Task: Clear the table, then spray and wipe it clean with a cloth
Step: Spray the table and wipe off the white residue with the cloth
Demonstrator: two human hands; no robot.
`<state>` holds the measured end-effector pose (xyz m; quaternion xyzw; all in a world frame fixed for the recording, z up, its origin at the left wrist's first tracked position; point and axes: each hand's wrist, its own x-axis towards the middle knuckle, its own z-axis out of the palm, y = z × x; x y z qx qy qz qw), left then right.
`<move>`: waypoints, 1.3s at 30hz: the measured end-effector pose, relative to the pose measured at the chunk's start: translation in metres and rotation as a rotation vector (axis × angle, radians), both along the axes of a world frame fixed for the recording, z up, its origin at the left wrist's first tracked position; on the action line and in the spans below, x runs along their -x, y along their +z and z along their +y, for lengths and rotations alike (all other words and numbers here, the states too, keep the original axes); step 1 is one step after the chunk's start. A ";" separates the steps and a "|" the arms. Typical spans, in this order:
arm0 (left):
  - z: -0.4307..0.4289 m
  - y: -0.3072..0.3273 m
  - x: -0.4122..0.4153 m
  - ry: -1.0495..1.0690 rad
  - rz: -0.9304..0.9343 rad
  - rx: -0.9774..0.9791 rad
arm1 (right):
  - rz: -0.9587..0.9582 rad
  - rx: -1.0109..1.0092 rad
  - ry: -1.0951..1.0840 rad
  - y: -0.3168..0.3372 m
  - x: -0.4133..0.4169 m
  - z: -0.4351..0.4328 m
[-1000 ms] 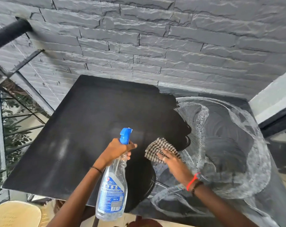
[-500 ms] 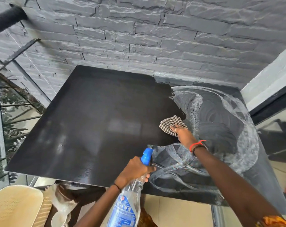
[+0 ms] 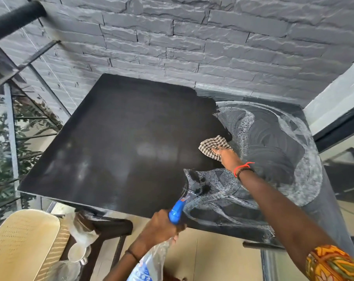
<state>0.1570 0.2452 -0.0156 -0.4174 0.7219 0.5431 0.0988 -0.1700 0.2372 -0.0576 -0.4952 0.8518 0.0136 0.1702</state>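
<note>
A black square table [image 3: 119, 151] fills the middle of the head view; its right half is streaked with white foamy smears. A brown-and-white checked cloth [image 3: 210, 144] lies on the table at the edge of the smears, and my right hand [image 3: 226, 158] presses on it with flat fingers. At the table's near edge my left hand [image 3: 162, 226] grips the neck of a clear spray bottle [image 3: 149, 262] with a blue nozzle [image 3: 177, 211]; the bottle hangs below the tabletop.
A grey stone wall [image 3: 192, 41] stands right behind the table. A cream woven chair [image 3: 22, 246] and a dark side stand holding a cup and plastic wrap [image 3: 80, 242] sit at the lower left. A glass railing with plants lies left; a glass door frame, right.
My right hand slid the cloth away from me, towards the table's middle. My left hand brought the spray bottle down and back, from above the table to its near edge.
</note>
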 end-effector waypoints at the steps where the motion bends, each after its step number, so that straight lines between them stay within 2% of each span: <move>1: 0.000 -0.001 -0.006 0.012 -0.019 0.021 | -0.003 -0.005 -0.006 0.001 0.000 -0.002; 6: 0.008 -0.004 -0.027 0.122 0.053 -0.004 | 0.048 0.013 -0.018 0.007 -0.029 -0.010; 11: 0.009 -0.011 -0.040 0.233 0.020 0.050 | -0.079 0.149 0.162 -0.001 -0.114 0.002; 16: 0.003 -0.009 -0.046 0.373 0.071 -0.026 | -0.146 0.195 0.377 -0.021 -0.178 0.075; 22: -0.001 -0.004 -0.050 0.424 0.122 -0.021 | -0.211 0.196 0.311 -0.020 -0.141 0.163; 25: -0.002 -0.001 -0.054 0.400 0.133 -0.019 | -0.191 0.204 0.189 -0.009 -0.106 0.150; 28: -0.003 -0.001 -0.062 0.411 0.125 -0.010 | -0.187 0.246 0.090 -0.006 -0.105 0.100; 31: -0.006 0.000 -0.069 0.430 0.114 -0.005 | -0.197 0.238 0.147 -0.007 -0.141 0.054; 34: -0.010 0.001 -0.076 0.481 0.123 -0.024 | -0.268 0.196 0.297 -0.015 -0.201 0.039; 36: -0.012 0.002 -0.078 0.486 0.112 -0.002 | -0.288 0.204 0.359 -0.023 -0.234 0.050; 39: -0.015 0.004 -0.081 0.489 0.130 0.014 | -0.282 0.269 0.335 -0.036 -0.246 0.098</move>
